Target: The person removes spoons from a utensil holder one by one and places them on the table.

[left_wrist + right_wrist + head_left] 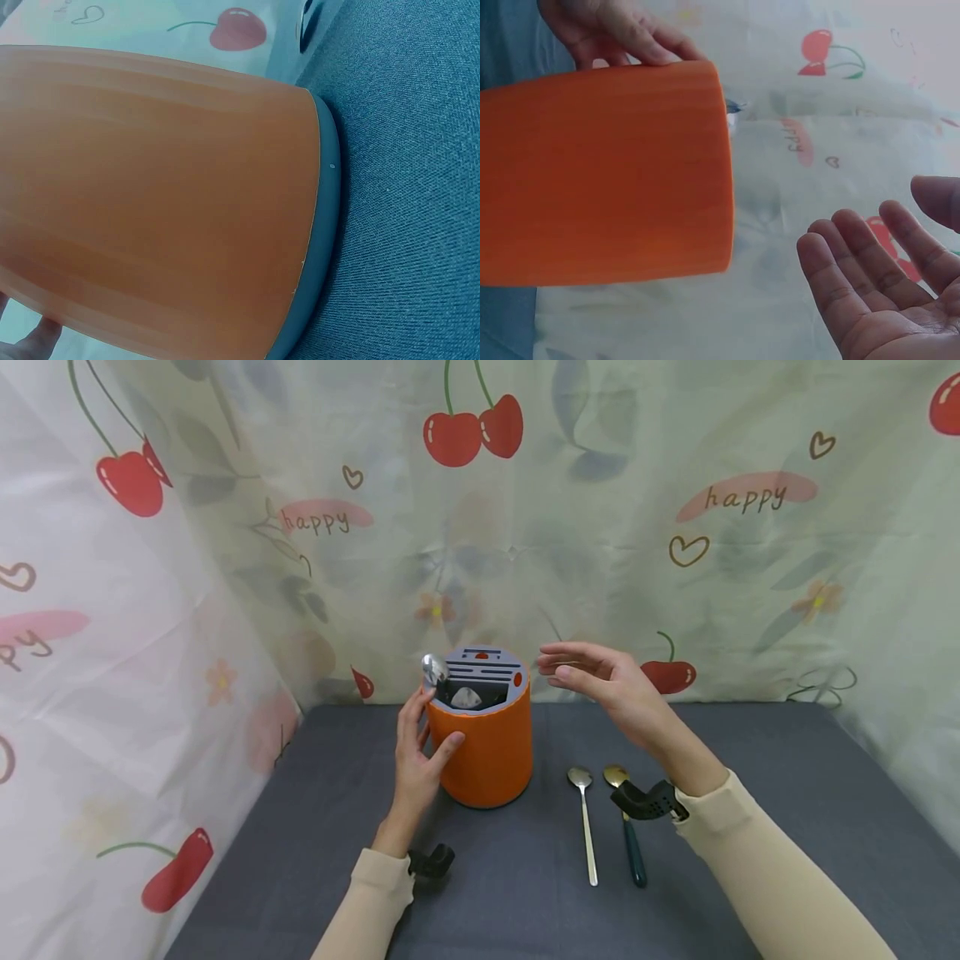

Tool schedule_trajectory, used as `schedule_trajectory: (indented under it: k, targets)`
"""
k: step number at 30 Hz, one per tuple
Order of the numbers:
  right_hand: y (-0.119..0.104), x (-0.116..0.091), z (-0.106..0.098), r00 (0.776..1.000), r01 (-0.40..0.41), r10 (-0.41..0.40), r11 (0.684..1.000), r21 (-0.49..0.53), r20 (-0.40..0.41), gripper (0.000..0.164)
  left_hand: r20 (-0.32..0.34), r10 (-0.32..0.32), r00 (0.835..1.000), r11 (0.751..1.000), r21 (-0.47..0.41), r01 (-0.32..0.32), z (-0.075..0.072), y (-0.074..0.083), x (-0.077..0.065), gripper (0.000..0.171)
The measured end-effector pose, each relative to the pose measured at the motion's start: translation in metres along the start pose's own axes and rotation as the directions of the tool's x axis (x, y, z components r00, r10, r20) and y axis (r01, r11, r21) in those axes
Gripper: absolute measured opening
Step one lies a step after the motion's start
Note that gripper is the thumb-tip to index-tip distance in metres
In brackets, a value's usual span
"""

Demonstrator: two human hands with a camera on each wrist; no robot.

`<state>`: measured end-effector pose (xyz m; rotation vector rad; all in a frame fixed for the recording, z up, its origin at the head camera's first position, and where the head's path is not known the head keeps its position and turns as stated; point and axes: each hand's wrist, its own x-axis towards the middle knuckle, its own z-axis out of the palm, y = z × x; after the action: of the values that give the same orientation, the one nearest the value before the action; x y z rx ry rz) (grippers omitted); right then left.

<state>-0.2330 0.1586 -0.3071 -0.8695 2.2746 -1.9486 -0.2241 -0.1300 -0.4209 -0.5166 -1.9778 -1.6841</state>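
An orange cylindrical utensil holder (487, 760) with a grey slotted top (491, 658) stands upright on the table. My left hand (418, 760) grips its left side, thumb on the front wall and fingers around the far side. A shiny spoon head (434, 669) sticks up at the holder's left rim, close to the fingertips. Inside the front compartment a second shiny, rounded piece (466, 697) shows, its lower part hidden. To the right of the holder, my right hand (600, 677) hovers with fingers extended and nothing in it; the right wrist view shows its bare palm (900, 330).
On the dark grey tablecloth (517, 893) right of the holder lie a silver spoon (585, 822) and a gold spoon with a dark green handle (634, 852), partly covered by the right wrist's camera strap (647, 800). Cherry-printed curtains (510, 552) enclose the back and sides.
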Motion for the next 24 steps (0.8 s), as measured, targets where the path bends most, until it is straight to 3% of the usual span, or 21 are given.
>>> schedule_trajectory:
  k: [15, 24]
  targets:
    - [-0.007, 0.023, 0.018, 0.999, 0.012, -0.012, 1.0, 0.007, 0.049, 0.04, 0.001, -0.019, 1.0, 1.0, 0.004, 0.019, 0.0, -0.001, 0.0, 0.067]
    - [-0.008, 0.034, 0.033, 0.988, -0.022, 0.023, 1.0, -0.009, 0.153, 0.045, 0.002, -0.037, 0.999, 0.999, 0.007, 0.037, 0.001, 0.0, 0.0, 0.067]
